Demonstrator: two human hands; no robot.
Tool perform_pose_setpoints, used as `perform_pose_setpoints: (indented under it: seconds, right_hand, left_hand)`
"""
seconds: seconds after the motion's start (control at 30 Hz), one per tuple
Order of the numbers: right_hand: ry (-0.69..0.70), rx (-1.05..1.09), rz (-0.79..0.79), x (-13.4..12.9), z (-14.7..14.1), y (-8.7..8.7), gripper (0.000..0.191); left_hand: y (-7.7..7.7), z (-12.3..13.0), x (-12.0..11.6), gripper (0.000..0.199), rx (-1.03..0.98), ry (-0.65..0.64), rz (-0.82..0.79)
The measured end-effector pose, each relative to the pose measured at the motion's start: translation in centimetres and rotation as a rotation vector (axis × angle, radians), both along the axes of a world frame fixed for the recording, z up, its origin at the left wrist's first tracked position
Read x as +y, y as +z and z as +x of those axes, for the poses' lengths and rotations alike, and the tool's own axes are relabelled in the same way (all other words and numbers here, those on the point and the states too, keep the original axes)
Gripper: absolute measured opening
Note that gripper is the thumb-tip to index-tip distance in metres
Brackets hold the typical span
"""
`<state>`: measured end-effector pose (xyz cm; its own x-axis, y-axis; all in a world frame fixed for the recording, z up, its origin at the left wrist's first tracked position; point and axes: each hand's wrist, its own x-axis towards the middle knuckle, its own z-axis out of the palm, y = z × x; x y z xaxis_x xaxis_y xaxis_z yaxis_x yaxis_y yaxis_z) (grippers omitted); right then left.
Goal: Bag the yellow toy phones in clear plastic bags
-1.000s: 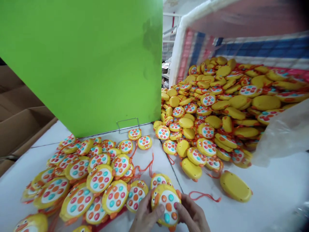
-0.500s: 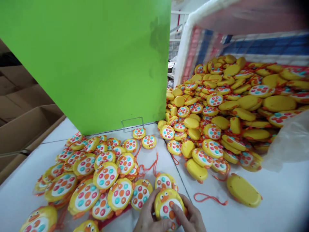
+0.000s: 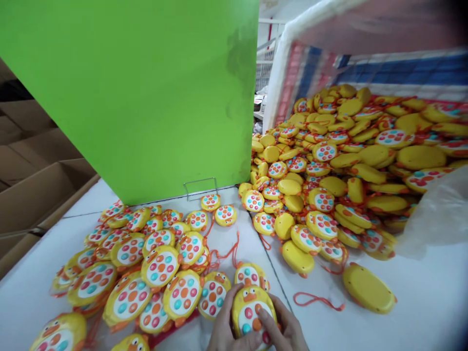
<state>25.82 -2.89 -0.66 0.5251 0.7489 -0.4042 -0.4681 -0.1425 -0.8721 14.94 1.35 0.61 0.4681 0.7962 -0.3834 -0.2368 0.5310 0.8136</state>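
Note:
A yellow duck-shaped toy (image 3: 252,300), its white belly covered in coloured round buttons, is held upright between both hands near the bottom edge. My left hand (image 3: 225,326) wraps its left side, with the thumb low on the belly. From the right, my right hand (image 3: 285,327) grips it, a thumb or finger lying over the buttons. Just behind it lies another duck toy (image 3: 249,274), partly hidden. To the left, several more duck toys (image 3: 161,267) lie belly-up in a cluster. One duck toy (image 3: 369,287) rests back-up at the right, beside a loose red cord loop (image 3: 318,300).
A big heap of duck toys (image 3: 329,161) spills from a striped bag (image 3: 307,73) at the right. Clear plastic (image 3: 435,214) lies at its edge. An upright green panel (image 3: 146,97) stands at the back with a wire stand (image 3: 200,184) before it. Cardboard boxes (image 3: 40,185) are at left.
Both hands and the duck toy have shifted very slightly. The right hand's digit still lies on the buttons. Everything else stays where it was.

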Motion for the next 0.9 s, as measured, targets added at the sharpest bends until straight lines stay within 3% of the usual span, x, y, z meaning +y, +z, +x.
perform_pose_setpoints:
  seconds: [0.2, 0.33, 0.4, 0.5, 0.57, 0.63, 0.7, 0.8, 0.9]
  right_hand:
    - [0.138, -0.079, 0.135, 0.3, 0.3, -0.3, 0.043]
    - [0.206, -0.119, 0.178, 0.0, 0.8, -1.8, 0.045]
    - [0.212, -0.340, 0.100, -0.1, 2.8, -2.4, 0.047]
    - [0.128, -0.916, -0.063, 0.1, 7.9, -2.8, 0.046]
    - [0.108, -1.283, -0.104, 0.7, 11.1, -3.2, 0.046]
    - [0.140, -1.517, -0.110, 1.7, 13.1, -3.8, 0.044]
    - [0.169, -1.601, -0.089, 2.8, 13.9, -4.6, 0.043]
    - [0.143, -1.590, -0.053, 3.8, 13.5, -5.1, 0.037]
    - [0.083, -1.549, -0.043, 3.7, 12.8, -4.4, 0.033]
  left_hand:
    - [-1.7, 0.0, 0.0, 0.075, -0.026, 0.106, -0.028]
    - [-0.6, -0.4, 0.6, 0.059, 0.069, 0.179, -0.092]
    - [0.9, -1.0, 1.8, 0.050, 0.060, 0.276, -0.133]
    - [3.5, -2.4, 4.7, 0.022, -0.020, 0.517, -0.146]
    - [4.7, -3.4, 6.3, 0.016, -0.079, 0.606, -0.140]
    - [5.2, -3.9, 7.0, 0.021, -0.123, 0.546, -0.169]
    - [4.7, -3.7, 6.4, 0.023, -0.130, 0.414, -0.241]
    - [2.6, -2.4, 4.4, 0.033, -0.101, 0.261, -0.326]
    - [0.3, -0.6, 2.5, 0.042, -0.045, 0.125, -0.344]
